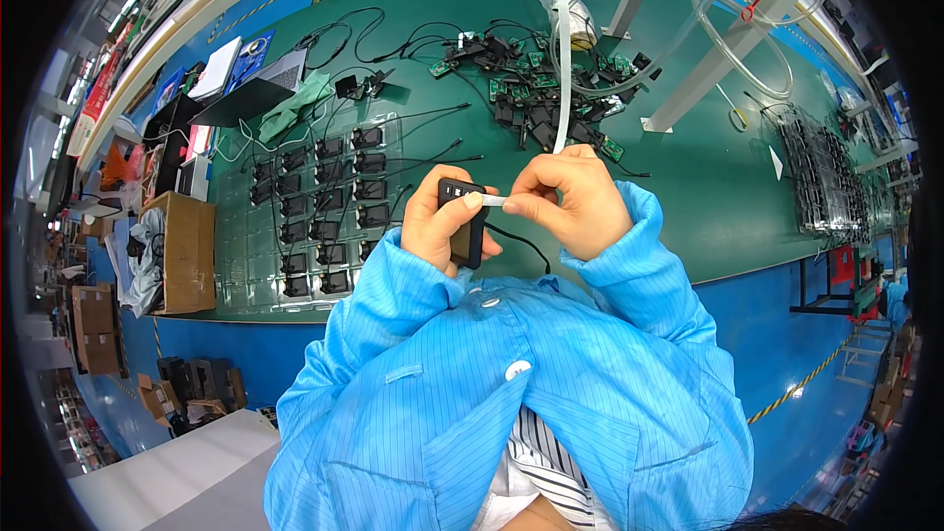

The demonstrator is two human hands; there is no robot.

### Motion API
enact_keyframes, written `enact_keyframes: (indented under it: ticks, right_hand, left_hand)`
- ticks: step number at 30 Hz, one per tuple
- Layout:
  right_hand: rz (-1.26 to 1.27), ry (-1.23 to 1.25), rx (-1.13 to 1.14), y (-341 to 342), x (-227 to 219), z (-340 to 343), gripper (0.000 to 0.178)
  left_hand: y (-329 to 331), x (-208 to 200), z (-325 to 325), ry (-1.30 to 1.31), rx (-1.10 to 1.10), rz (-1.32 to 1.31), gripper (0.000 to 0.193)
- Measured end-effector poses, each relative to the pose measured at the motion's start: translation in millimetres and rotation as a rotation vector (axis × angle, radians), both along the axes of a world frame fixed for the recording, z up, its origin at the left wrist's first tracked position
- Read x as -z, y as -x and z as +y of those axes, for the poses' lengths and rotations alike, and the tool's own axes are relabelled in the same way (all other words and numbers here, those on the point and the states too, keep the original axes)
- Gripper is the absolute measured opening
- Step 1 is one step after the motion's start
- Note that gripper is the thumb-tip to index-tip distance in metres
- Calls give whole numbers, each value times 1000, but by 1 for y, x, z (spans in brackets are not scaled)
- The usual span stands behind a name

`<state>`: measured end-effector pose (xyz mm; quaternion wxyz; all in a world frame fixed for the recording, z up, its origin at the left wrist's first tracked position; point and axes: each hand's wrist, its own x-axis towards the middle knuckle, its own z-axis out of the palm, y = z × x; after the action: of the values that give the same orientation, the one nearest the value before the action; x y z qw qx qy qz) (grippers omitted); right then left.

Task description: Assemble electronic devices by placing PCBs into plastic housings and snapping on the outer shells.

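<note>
My left hand (439, 223) is wrapped around a small black electronic device (462, 246) with a screen and a row of buttons at its far end. A black cable (526, 239) runs from near it towards my jacket. The left thumb lies on the end of a short white strip (494, 202) at the device's far right corner. My right hand (572, 205) pinches the strip's other end between thumb and fingers. A long white band (563, 49) comes down from above to the right hand. Whether it joins the strip is hidden by the fingers.
On the green table (718, 177), clear trays (251, 265) of black cabled devices lie left. A heap of black parts and green circuit boards (541, 93) lies ahead. A laptop (261, 88) and cardboard box (187, 251) stand left; a metal post (718, 54) and dark parts stack (816, 172) right.
</note>
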<state>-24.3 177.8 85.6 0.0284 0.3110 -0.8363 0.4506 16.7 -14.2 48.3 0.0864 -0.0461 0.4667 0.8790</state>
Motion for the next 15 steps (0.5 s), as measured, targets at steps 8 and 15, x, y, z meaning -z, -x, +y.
enact_keyframes:
  ticks: [8, 15]
  right_hand:
    - [-9, 28, -34, -4, -5, -9, 8]
    - [202, -62, -278, -5, -17, -10, 13]
  left_hand:
    - [2, 14, -10, -241, 257, 87, 30]
    - [-1, 33, 1, -95, 471, 332, 45]
